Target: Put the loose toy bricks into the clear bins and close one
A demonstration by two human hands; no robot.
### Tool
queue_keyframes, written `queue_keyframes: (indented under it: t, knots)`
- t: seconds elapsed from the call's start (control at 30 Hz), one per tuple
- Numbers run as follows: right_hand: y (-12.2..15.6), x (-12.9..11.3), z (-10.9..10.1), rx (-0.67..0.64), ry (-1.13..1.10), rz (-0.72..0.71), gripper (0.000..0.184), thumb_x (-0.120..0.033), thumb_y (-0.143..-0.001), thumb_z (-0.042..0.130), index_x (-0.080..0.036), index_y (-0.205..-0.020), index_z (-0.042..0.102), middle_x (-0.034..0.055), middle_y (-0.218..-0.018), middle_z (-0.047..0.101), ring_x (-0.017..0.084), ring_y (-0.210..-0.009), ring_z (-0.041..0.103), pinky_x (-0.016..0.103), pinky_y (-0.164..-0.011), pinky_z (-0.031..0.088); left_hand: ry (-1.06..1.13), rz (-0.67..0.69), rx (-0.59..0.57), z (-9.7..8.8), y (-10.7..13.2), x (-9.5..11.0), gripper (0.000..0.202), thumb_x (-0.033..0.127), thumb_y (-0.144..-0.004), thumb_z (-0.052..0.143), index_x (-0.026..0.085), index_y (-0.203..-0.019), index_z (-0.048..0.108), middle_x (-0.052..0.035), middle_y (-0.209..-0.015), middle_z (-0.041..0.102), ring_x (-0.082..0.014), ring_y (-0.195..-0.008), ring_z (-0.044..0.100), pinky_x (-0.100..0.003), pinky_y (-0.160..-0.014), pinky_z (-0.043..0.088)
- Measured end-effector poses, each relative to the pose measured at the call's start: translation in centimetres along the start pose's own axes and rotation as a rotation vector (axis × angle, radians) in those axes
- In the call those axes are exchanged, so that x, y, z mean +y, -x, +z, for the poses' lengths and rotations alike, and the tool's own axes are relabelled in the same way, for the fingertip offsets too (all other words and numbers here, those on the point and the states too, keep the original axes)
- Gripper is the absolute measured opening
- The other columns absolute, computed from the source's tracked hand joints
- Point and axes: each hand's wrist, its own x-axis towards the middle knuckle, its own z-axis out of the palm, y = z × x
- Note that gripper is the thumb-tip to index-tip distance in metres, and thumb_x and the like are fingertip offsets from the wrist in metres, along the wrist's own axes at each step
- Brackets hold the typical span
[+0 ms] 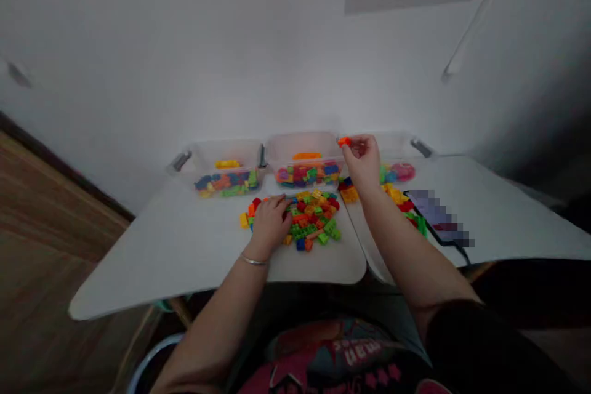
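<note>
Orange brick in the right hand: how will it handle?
The orange plastic brick pinched by the right hand is probably stiff and light for its size. Its squared shape suggests it won't roll, though smooth plastic may slip slightly between the fingers.

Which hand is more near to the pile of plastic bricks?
Left. The left hand rests on the brick pile's left edge. The right hand is apart, beyond the pile's far right side.

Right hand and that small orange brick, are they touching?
Touching. The head view shows the orange brick pinched at the fingertips, in the grip of the right hand, with no gap between them.
</note>
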Motion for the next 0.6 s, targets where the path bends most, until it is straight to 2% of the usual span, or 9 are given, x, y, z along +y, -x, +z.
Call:
queue_keyframes:
  t: [0.13, 0.27, 0.43, 0.6]
  knots:
    - [-0.3, 0.7, 1.8, -0.068, 0.067, -0.019, 0.016, -0.028, -0.077, 0.062, -0.022, -0.086, 0.05, 0.0012, -0.088, 0.06, 0.014, -0.08, 0.057, 0.029, -0.074, 0.048, 0.0, 0.0, -0.005, -0.1, 0.0, 0.0, 0.037, 0.024, -0.087, 0.053, 0.021, -0.121, 0.065, -0.0071, -0.132, 0.06, -0.0256, -0.12, 0.054, -0.043, -0.105, 0.042]
    - [-0.3, 0.5, 2.8, -0.157, 0.255, -0.038, 0.009, -0.025, -0.077, 0.06, -0.021, -0.082, 0.053, 0.0022, -0.086, 0.062, 0.016, -0.077, 0.056, 0.032, -0.077, 0.048, -0.01, -0.013, -0.009, -0.3, 0.1, 0.2, 0.037, 0.023, -0.086, 0.052, 0.022, -0.121, 0.065, -0.0062, -0.132, 0.06, -0.026, -0.12, 0.055, -0.044, -0.105, 0.042]
    - [-0.5, -0.3, 3.1, -0.29, 0.468, -0.043, 0.006, -0.016, -0.072, 0.058, -0.021, -0.072, 0.055, 0.0029, -0.08, 0.062, 0.019, -0.079, 0.057, 0.035, -0.079, 0.046, -0.003, -0.006, 0.002, -0.3, 0.1, 0.2, 0.036, 0.023, -0.086, 0.052, 0.021, -0.12, 0.066, -0.0065, -0.131, 0.061, -0.0264, -0.119, 0.056, -0.044, -0.104, 0.043]
    - [-0.7, -0.3, 3.0, -0.319, 0.536, -0.021, 0.005, -0.019, -0.075, 0.058, -0.021, -0.076, 0.062, 0.0036, -0.082, 0.064, 0.02, -0.081, 0.058, 0.036, -0.081, 0.046, 0.003, -0.008, 0.01, -0.2, 0.1, 0.1, 0.036, 0.024, -0.086, 0.053, 0.021, -0.12, 0.066, -0.0068, -0.131, 0.061, -0.0264, -0.118, 0.056, -0.045, -0.104, 0.043]
